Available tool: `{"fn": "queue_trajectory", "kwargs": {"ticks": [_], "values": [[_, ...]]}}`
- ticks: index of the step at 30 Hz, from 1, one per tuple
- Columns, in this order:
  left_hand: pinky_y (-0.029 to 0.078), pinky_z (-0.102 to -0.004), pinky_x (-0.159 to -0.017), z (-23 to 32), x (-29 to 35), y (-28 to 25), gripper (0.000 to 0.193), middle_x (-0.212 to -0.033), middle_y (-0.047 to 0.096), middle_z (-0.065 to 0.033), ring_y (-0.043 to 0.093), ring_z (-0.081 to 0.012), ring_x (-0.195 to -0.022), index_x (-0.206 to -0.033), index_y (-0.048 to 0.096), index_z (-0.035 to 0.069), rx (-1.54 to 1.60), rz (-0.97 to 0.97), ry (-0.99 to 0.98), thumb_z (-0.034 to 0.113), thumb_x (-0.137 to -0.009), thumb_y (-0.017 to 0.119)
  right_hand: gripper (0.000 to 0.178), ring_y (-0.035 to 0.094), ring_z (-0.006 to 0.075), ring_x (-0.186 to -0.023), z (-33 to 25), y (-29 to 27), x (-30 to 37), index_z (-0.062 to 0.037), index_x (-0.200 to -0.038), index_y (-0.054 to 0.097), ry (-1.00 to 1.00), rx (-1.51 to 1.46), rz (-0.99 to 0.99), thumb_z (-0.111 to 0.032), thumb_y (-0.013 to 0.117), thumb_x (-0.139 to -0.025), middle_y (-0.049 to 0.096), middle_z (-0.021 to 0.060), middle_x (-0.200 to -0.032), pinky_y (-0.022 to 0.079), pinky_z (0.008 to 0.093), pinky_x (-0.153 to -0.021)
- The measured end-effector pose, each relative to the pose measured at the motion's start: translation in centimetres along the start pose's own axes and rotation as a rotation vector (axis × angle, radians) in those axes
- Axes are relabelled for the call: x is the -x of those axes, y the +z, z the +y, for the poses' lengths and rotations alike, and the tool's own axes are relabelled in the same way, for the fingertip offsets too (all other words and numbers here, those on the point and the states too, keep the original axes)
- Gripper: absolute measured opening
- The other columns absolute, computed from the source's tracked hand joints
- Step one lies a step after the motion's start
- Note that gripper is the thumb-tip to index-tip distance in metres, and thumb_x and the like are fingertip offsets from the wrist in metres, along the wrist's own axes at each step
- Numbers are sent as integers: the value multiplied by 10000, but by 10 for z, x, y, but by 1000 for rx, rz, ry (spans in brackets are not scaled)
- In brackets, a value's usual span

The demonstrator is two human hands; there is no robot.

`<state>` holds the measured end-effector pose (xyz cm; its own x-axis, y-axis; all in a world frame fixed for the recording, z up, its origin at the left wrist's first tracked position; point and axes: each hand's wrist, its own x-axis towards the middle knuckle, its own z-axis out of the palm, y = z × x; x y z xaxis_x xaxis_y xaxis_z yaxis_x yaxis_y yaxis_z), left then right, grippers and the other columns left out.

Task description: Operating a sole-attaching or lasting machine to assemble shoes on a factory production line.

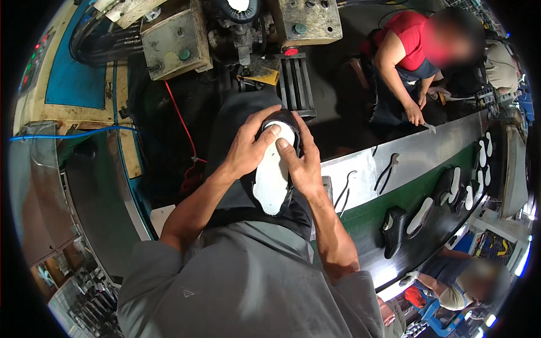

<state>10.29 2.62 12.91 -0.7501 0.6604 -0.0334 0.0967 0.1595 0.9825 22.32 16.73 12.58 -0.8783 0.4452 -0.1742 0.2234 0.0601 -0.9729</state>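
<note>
A black shoe with its pale white sole side (271,183) turned up lies over my lap, toe end away from me. My left hand (251,149) wraps the left side of the toe end, its thumb pressed on the white surface. On the opposite side my right hand (303,166) grips the black edge, with its thumb also on the white surface. Both hands are closed around the shoe. The shoe's underside is hidden. To the right of my right forearm, two pliers (387,173) lie on a metal ledge (439,149).
Ahead stands a machine with two control boxes (174,50) and a red button (291,51). Right of the ledge, a green and black belt (360,225) carries several black shoes (393,231) and white soles. A co-worker in red (403,39) sits at the far right; another person is at lower right.
</note>
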Motion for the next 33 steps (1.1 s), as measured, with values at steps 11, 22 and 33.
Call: {"fn": "queue_trajectory", "kwargs": {"ticks": [11, 22, 33], "values": [[548, -448, -1056, -3, 4, -5, 416, -1332, 702, -232, 681, -417, -1234, -1424, 676, -19, -240, 152, 282, 122, -1034, 710, 714, 516, 381, -1498, 6, 12, 7, -30, -1641, 498, 15, -135, 8, -256, 783, -1026, 539, 296, -1587, 420, 454, -1240], [514, -376, -1123, 8, 11, -61, 518, -1456, 683, -234, 692, -344, -1331, -1537, 595, -37, -392, -33, 206, 20, -1026, 656, 842, 661, 442, -1355, 18, 15, 100, 53, -1671, 367, 236, 34, -101, -333, 775, -1043, 634, 352, -1482, 495, 461, -1161], [361, -391, -1282, 95, 53, -84, 1143, -1666, 519, -164, 500, -248, -1540, -1682, 408, -1, 1, -206, 81, 303, -757, 1005, 1273, 533, 560, -1352, 51, 26, 30, -182, -1745, 274, -632, 424, 32, 126, 863, -659, 436, 323, -1585, 495, 600, -1114]]}}
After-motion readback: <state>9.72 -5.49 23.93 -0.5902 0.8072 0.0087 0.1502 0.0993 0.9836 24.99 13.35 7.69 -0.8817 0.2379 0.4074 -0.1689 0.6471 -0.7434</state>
